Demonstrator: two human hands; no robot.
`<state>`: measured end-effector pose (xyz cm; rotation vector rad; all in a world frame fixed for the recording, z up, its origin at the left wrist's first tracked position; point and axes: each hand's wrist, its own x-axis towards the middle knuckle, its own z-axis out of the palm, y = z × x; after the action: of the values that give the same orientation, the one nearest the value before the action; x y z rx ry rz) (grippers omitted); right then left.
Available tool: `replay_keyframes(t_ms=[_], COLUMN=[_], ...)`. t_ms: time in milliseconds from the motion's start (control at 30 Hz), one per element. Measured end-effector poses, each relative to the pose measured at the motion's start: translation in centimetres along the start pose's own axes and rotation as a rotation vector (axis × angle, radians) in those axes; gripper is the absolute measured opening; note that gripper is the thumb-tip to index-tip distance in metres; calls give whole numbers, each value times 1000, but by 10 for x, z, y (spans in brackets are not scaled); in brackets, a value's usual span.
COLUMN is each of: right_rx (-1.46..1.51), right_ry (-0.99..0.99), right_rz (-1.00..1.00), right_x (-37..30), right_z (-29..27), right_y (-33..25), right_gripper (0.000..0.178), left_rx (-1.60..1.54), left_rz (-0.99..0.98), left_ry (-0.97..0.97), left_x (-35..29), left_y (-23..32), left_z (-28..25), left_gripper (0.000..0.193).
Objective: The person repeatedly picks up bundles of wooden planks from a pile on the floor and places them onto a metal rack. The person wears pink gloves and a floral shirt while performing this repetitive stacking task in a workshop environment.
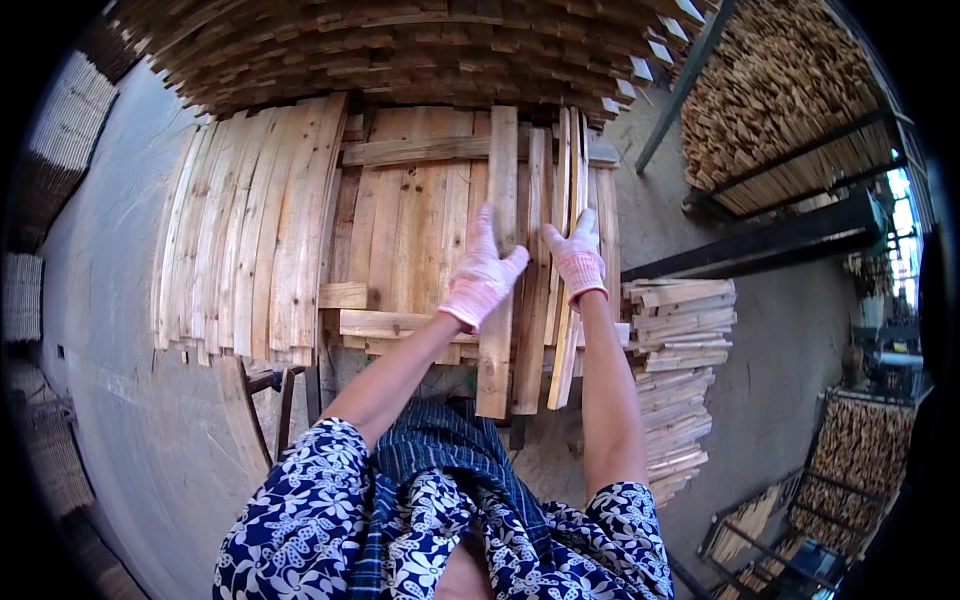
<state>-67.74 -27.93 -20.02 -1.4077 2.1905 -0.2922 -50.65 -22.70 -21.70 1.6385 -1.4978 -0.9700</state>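
My left hand, in a pink-white knit glove, grips a long pale wooden slat that lies lengthwise on the work surface. My right hand, gloved the same way, holds a thin slat that stands on its edge just to the right. Between and beside them lie more loose slats, their near ends hanging over the front edge. All of this rests on a panel of joined boards.
A fan of curved boards lies to the left. A big stack of slats rises behind. A lower stack of short boards sits to the right, with metal racks of wood beyond. Grey concrete floor lies at left.
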Motion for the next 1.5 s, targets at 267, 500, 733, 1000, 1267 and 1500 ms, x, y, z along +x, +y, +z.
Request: replay_keyframes(t_ms=[267,500,733,1000,1267,1500], right_rx=[187,252,407,118,1,118], right_ry=[-71,-139,-401,-144,-167,-87], right_rz=[-174,-245,-461,-467,-516,-500], right_x=[-11,-46,-121,-105,-97,-101], right_z=[-15,-33,29,178,195,135], right_y=[-12,-24,-153,-247,-260,-203], right_gripper=[97,86,83,88,83,73], left_rx=[-103,-629,-1239,-963,-357,-269], left_rz=[-234,54,-189,-314,-341,-380], left_ry=[-98,53,85,299,310,111], left_x=[16,-27,-90,-153,-126,-72], left_y=[19,3,-65,-96,-125,-88], left_z=[31,-101,-277,-423,-480,-430], left_gripper=[102,95,35,59,106,112])
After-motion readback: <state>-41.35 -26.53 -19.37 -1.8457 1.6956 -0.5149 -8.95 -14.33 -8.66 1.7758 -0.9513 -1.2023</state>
